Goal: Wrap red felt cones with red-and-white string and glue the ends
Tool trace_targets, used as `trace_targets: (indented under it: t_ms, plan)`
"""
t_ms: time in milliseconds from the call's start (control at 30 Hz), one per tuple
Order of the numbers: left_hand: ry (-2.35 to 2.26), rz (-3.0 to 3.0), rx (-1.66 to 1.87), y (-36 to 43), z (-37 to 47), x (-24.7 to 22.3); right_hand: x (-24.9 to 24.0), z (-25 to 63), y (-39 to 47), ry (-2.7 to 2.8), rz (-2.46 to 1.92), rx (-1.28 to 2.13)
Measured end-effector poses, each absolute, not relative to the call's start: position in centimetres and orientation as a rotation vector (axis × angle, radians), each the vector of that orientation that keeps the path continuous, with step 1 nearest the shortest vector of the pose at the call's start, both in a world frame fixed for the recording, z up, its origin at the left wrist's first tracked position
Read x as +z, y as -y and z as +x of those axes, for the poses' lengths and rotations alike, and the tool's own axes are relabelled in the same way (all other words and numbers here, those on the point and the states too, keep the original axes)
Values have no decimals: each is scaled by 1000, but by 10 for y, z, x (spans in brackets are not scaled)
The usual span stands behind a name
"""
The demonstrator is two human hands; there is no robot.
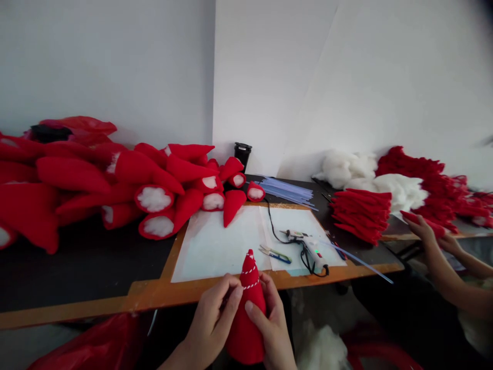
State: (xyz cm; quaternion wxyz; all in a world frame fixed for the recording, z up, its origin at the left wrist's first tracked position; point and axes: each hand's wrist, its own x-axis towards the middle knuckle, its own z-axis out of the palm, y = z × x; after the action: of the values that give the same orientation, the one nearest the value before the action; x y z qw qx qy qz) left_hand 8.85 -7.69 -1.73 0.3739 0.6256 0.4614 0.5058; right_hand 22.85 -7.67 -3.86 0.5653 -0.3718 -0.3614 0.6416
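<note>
While I hold the red felt cone [246, 308] upright at six o'clock, just off the near edge of the desk [77, 267], my left hand [210, 324] wraps its left side and my right hand [271, 326] wraps its right, so the grip of each hand is clamped on the cone. A white cord [249, 277] winds around its tip in a few turns, and my left fingertips [233, 288] sit right by those turns.

Straight ahead at twelve o'clock lies a wooden board [292, 280] with white paper sheets [219, 244] on it. On the paper, at about one o'clock from the cone, rest small snips [275, 254] with blue handles, and just beyond them at two o'clock a white glue gun [310, 246] with its black cable looped beside it. A bundle of clear glue sticks [287, 190] lies farther back at one o'clock, and a black cup [242, 154] stands against the wall at twelve.

From nine to eleven o'clock a heap of stuffed red cones [154, 190] spreads across the desk, white filling showing at their open ends. At two o'clock a stack of flat red felt pieces [362, 213] sits near a mound of white stuffing [365, 174]. At three o'clock another person's hands [427, 231] hold a red piece.
</note>
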Motion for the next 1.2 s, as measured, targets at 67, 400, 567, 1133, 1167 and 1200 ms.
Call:
trace_targets:
  t_ms: [67, 400, 567, 1133, 1167, 1200]
  plan:
    - [-1177, 1617, 1289, 76, 89, -17, -39, 229, 77, 805, -848, 1539]
    - [-1208, 1638, 1290, 74, 90, -27, -43, 233, 83, 621, -902, 1596]
    - [-1169, 1614, 1276, 75, 89, -31, -44, 239, 82, 683, -923, 1557]
    - [-1099, 1437, 1266, 75, 94, -41, -48, 235, 75, 494, -983, 1547]
    - [-1105, 1445, 1269, 75, 95, -42, -49, 234, 77, 500, -987, 1546]
    - [-1110, 1453, 1270, 75, 96, -42, -50, 234, 78, 521, -984, 1555]
